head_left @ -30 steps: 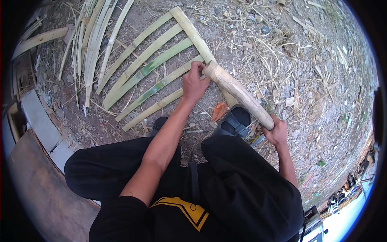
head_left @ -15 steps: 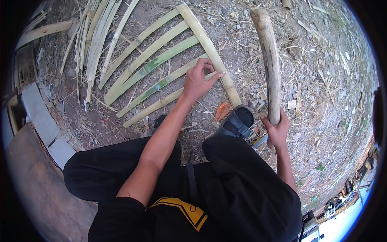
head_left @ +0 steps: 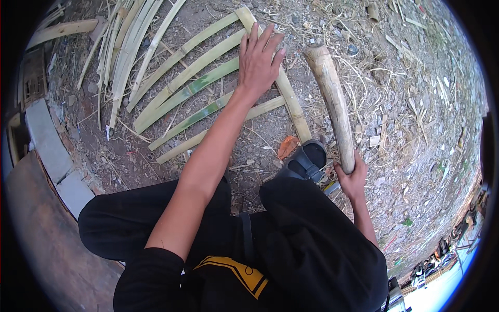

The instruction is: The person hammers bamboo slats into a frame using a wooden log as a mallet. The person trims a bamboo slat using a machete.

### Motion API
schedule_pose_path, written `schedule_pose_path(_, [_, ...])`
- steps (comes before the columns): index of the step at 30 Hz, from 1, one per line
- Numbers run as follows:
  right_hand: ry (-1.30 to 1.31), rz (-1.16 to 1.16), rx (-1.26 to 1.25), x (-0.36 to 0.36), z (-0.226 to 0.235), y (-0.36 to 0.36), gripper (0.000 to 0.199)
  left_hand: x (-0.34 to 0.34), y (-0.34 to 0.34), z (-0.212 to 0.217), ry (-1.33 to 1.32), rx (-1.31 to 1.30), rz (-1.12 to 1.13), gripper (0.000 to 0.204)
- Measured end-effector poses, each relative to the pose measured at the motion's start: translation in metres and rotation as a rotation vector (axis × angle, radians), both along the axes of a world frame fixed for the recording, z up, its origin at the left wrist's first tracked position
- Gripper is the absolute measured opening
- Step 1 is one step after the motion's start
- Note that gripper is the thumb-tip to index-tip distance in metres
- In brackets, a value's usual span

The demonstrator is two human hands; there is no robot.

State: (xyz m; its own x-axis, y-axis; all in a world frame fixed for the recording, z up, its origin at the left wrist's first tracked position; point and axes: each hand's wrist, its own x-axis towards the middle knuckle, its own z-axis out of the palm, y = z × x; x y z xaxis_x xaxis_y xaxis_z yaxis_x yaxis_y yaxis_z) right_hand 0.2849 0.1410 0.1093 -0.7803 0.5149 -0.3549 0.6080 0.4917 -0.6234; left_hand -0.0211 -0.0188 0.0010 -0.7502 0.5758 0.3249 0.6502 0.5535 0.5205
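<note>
My left hand (head_left: 260, 61) lies with its fingers stretched out over the upper part of a bamboo crosspiece (head_left: 292, 101). Several split bamboo slats (head_left: 202, 81) fan out from that crosspiece to the left, flat on the ground. Where the middle slats meet the crosspiece, my hand hides the joints. In my right hand (head_left: 353, 177) is the lower end of a thick wooden stick (head_left: 332, 99), its fingers wrapped round it. The stick points away from me, to the right of the crosspiece. My sandalled foot (head_left: 307, 161) is at the crosspiece's near end.
A pile of loose bamboo strips (head_left: 127, 57) lies at the far left. Pale blocks (head_left: 49, 138) and a brown board (head_left: 57, 229) border the left side. An orange-brown dry leaf (head_left: 287, 147) rests beside my foot. Shavings and stones litter the ground.
My left hand has moved up along the crosspiece from a lower slat's joint, and its fingers have spread. The stick's far end has swung left and nearer, with my right hand still around it.
</note>
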Motion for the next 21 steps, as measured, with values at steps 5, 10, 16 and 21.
schedule_pose_path(5, [0.031, 0.098, 0.080, 0.011, -0.006, 0.003, 0.024, -0.029, 0.014, -0.030, 0.046, -0.149, -0.022, 0.047])
schedule_pose_path(10, [-0.099, 0.142, 0.058, 0.002, -0.012, 0.010, 0.023, -0.031, 0.012, -0.046, 0.073, -0.219, -0.013, 0.048])
schedule_pose_path(16, [-0.009, 0.086, -0.029, -0.017, 0.000, 0.015, 0.021, -0.028, 0.008, -0.043, 0.085, -0.304, -0.032, 0.047])
schedule_pose_path(21, [-0.139, 0.162, 0.049, -0.012, -0.010, 0.023, 0.025, -0.031, 0.013, -0.041, 0.078, -0.324, -0.047, 0.048])
